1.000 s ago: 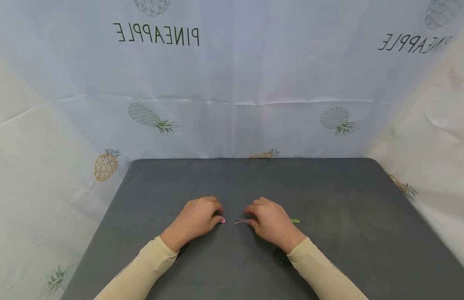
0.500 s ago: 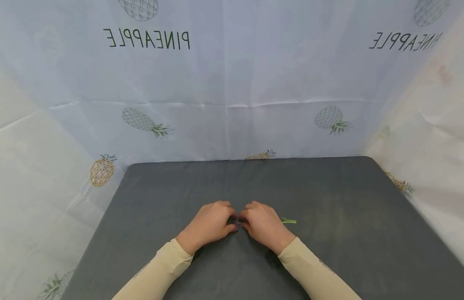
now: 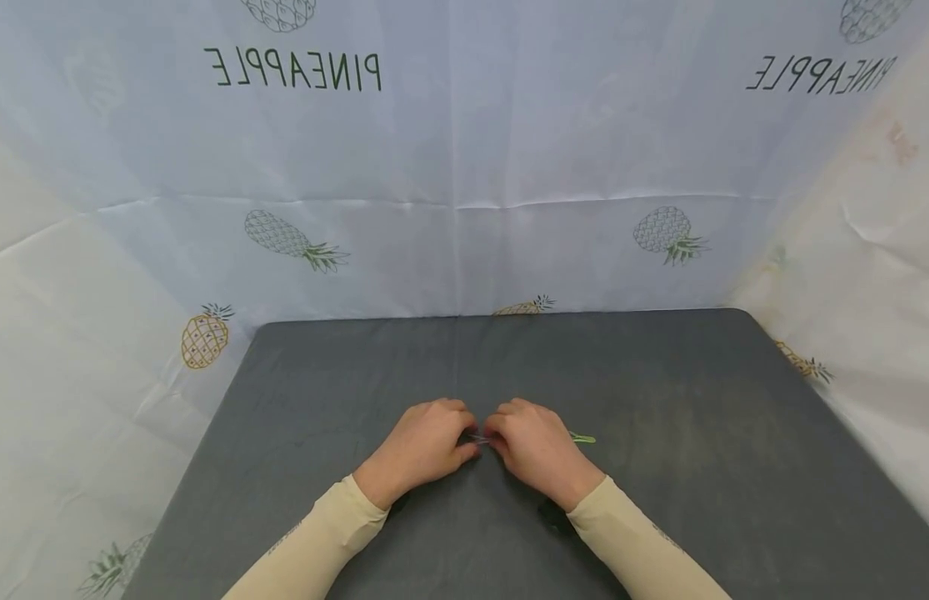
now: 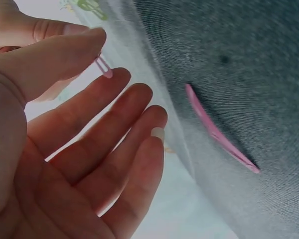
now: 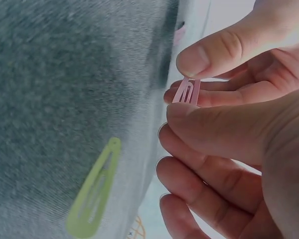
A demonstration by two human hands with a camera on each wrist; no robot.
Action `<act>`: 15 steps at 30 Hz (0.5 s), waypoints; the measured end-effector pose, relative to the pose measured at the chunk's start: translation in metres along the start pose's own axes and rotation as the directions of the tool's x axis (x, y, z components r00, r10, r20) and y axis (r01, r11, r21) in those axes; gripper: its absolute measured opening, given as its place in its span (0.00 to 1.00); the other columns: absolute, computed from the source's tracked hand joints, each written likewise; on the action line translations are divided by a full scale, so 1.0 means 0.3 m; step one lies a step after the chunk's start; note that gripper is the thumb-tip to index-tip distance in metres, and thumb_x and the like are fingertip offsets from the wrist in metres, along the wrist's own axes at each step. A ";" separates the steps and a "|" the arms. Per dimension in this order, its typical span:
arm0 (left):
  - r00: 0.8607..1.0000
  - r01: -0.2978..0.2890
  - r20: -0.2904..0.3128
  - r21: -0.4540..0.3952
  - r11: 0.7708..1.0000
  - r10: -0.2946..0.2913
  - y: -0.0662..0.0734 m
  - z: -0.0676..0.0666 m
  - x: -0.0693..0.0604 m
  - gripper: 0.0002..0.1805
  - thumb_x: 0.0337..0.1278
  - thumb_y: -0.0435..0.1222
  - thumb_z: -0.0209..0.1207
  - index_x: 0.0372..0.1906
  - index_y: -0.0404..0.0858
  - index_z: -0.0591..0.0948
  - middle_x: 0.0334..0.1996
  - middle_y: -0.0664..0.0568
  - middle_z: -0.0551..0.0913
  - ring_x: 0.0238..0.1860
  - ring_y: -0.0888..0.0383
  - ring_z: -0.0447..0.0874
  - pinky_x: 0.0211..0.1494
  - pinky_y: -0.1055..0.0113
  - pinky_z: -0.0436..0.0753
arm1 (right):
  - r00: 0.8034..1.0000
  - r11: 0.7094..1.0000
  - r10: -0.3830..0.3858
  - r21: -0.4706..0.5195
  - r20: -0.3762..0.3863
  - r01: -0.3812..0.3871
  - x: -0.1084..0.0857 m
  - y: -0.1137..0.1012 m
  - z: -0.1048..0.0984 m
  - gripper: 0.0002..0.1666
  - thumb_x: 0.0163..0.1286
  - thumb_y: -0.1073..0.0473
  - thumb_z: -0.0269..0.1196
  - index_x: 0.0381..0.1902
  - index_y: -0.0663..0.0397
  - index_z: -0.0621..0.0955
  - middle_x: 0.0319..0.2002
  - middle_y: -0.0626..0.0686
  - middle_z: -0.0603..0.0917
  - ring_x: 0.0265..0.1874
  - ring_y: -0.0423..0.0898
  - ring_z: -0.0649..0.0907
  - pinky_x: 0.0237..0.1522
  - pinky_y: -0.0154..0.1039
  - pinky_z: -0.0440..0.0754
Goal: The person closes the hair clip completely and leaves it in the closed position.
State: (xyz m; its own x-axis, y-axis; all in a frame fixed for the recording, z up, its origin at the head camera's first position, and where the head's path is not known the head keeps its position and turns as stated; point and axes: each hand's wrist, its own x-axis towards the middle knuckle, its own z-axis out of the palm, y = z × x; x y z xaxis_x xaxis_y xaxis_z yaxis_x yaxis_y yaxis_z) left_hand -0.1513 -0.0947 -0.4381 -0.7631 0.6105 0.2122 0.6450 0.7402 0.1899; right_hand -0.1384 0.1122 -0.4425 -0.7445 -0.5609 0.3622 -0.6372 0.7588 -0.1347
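Note:
A pink snap hair clip [image 5: 186,92] is between my two hands, and its outer frame and inner tongue show. My right hand [image 3: 537,443] pinches one part of it between thumb and finger. My left hand [image 3: 425,446] pinches the other part, and the clip's rounded tip [image 4: 104,68] pokes out past the left thumb in the left wrist view. A second pink hair clip [image 4: 219,133], slightly bent, lies on the dark cloth near my left hand. On the right hand's side lies a green snap hair clip [image 5: 94,191], partly hidden by that hand in the head view.
The dark grey tabletop [image 3: 659,383] reaches back to a white curtain [image 3: 464,150] printed with pineapples. More white cloth hangs at both sides. A small dark object [image 3: 554,515] shows beneath the right wrist.
My left hand has moved right until its fingertips meet the pink clip that the right hand holds. Over the last half second both hands stay nearly in place, fingers at the clip.

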 end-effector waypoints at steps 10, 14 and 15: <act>0.996 -0.031 -0.080 0.023 0.999 0.033 0.022 -0.024 -0.001 0.04 0.65 0.40 0.72 0.33 0.48 0.92 0.29 0.57 0.85 0.28 0.61 0.81 0.31 0.67 0.82 | 1.000 1.000 0.014 0.005 0.002 -0.014 -0.009 -0.006 -0.035 0.07 0.64 0.60 0.80 0.36 0.43 0.91 0.31 0.43 0.85 0.30 0.41 0.81 0.33 0.35 0.82; 0.995 -0.043 -0.091 0.029 0.999 0.046 0.030 -0.039 -0.004 0.04 0.64 0.40 0.73 0.33 0.47 0.92 0.29 0.57 0.85 0.28 0.61 0.82 0.33 0.66 0.84 | 1.000 1.000 0.002 0.007 -0.011 -0.002 -0.007 -0.006 -0.038 0.07 0.64 0.61 0.80 0.35 0.44 0.91 0.30 0.43 0.85 0.30 0.41 0.81 0.34 0.34 0.82; 0.995 -0.047 -0.091 0.031 0.998 0.049 0.031 -0.042 -0.005 0.04 0.64 0.40 0.73 0.33 0.47 0.92 0.29 0.57 0.85 0.28 0.61 0.82 0.33 0.66 0.84 | 1.000 1.000 -0.001 0.008 -0.011 0.001 -0.007 -0.006 -0.039 0.08 0.64 0.62 0.80 0.35 0.44 0.91 0.30 0.43 0.85 0.30 0.41 0.81 0.34 0.34 0.82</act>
State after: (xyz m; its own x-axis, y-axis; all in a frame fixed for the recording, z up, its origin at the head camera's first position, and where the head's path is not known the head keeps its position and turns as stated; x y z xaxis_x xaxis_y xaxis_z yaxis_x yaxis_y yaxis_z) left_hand -0.1437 -0.0921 -0.4247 -0.7234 0.6179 0.3080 0.6782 0.7195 0.1496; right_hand -0.1334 0.1160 -0.4322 -0.7415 -0.5579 0.3728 -0.6397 0.7554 -0.1421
